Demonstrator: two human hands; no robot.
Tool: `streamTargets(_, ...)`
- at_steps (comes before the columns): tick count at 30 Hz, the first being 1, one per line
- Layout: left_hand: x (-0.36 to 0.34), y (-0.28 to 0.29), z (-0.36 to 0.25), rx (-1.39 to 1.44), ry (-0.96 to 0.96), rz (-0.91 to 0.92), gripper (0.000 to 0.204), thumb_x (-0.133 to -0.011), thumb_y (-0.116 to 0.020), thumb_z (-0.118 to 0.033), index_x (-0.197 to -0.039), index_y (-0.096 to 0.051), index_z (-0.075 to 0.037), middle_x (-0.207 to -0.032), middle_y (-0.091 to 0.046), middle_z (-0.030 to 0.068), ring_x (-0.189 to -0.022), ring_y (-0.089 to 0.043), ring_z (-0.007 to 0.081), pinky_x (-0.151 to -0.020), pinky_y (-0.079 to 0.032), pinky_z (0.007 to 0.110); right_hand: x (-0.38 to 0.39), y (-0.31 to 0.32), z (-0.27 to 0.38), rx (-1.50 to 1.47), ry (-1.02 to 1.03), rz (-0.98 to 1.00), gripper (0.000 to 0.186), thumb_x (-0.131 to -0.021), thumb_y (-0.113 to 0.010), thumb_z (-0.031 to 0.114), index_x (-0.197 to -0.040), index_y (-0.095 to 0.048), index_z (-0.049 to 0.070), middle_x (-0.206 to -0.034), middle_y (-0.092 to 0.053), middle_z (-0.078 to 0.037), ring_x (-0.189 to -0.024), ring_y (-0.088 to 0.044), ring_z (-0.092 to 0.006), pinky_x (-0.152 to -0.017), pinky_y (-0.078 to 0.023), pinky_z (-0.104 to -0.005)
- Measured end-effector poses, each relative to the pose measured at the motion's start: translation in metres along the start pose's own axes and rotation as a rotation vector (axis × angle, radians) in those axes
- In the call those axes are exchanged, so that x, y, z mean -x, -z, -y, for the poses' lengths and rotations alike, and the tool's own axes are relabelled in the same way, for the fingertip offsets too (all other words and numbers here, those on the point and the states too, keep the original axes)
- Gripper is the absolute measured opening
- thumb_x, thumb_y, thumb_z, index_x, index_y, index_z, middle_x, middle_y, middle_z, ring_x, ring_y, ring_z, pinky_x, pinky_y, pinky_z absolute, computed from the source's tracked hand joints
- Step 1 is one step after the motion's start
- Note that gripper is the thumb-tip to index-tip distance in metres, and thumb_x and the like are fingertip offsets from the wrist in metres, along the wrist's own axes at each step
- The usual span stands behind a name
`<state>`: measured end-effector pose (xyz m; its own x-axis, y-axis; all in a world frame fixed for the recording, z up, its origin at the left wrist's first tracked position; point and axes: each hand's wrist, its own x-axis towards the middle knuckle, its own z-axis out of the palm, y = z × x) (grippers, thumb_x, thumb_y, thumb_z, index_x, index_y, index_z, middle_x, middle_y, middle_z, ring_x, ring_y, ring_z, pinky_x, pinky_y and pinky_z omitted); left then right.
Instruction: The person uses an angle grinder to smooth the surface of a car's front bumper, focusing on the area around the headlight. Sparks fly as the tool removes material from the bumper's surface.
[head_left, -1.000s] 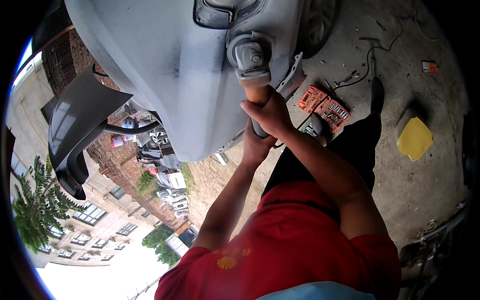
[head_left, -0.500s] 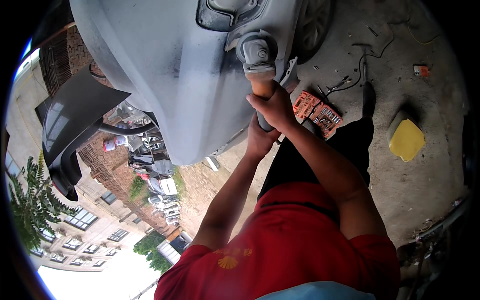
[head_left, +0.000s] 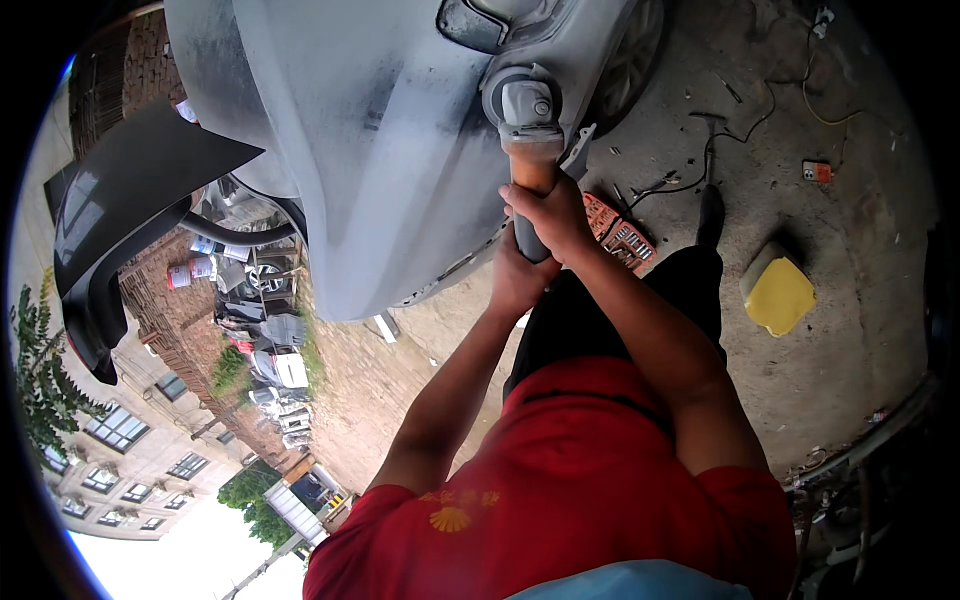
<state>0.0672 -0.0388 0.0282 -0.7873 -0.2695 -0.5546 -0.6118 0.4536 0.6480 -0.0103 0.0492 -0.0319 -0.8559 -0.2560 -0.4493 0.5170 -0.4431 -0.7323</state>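
The right hand (head_left: 553,216) and left hand (head_left: 521,274) both clasp the grinder (head_left: 531,168), right nearer its head; lengthwise it points over the grey panel (head_left: 400,180), near the right edge, contact hard to judge.

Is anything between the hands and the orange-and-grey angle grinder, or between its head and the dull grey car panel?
Nothing visible. The left hand and right hand wrap the grinder directly, and its head overlaps the panel with no object seen between. Contact beneath is hidden.
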Motion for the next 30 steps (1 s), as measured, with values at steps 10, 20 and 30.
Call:
streamTargets(10,-0.012,-0.018,0.009,0.074,-0.056,0.017,0.068,-0.083,-0.092,-0.028,-0.134,-0.061,0.004,-0.110,-0.078,0.0176,-0.096,-0.078,0.0262,-0.081,-0.062,0.042,-0.007,0.018,0.005,0.073,0.020,0.053,0.031,-0.093,-0.087,0.024,-0.105,-0.069,0.002,-0.090,-0.073,-0.005,-0.079,-0.073,-0.0160,-0.075,-0.060,-0.0357)
streamTargets(20,-0.016,-0.034,0.032,0.204,-0.035,0.027,0.069,-0.082,-0.093,-0.030,-0.134,-0.061,0.001,-0.105,-0.079,0.0153,-0.088,-0.076,0.0228,-0.079,-0.062,0.042,-0.009,0.022,-0.011,0.215,0.016,-0.083,0.037,-0.090,-0.089,0.031,-0.102,-0.072,0.000,-0.083,-0.077,-0.008,-0.076,-0.074,-0.0188,-0.075,-0.059,-0.0370)
streamTargets(30,-0.023,-0.035,0.023,0.144,-0.026,0.032,0.070,-0.082,-0.095,-0.026,-0.137,-0.061,0.002,-0.113,-0.080,0.0171,-0.101,-0.077,0.0250,-0.090,-0.061,0.043,-0.012,0.024,0.006,0.139,-0.044,-0.066,0.029,-0.092,-0.087,0.024,-0.102,-0.071,0.002,-0.087,-0.076,-0.006,-0.078,-0.074,-0.0160,-0.075,-0.059,-0.0353)
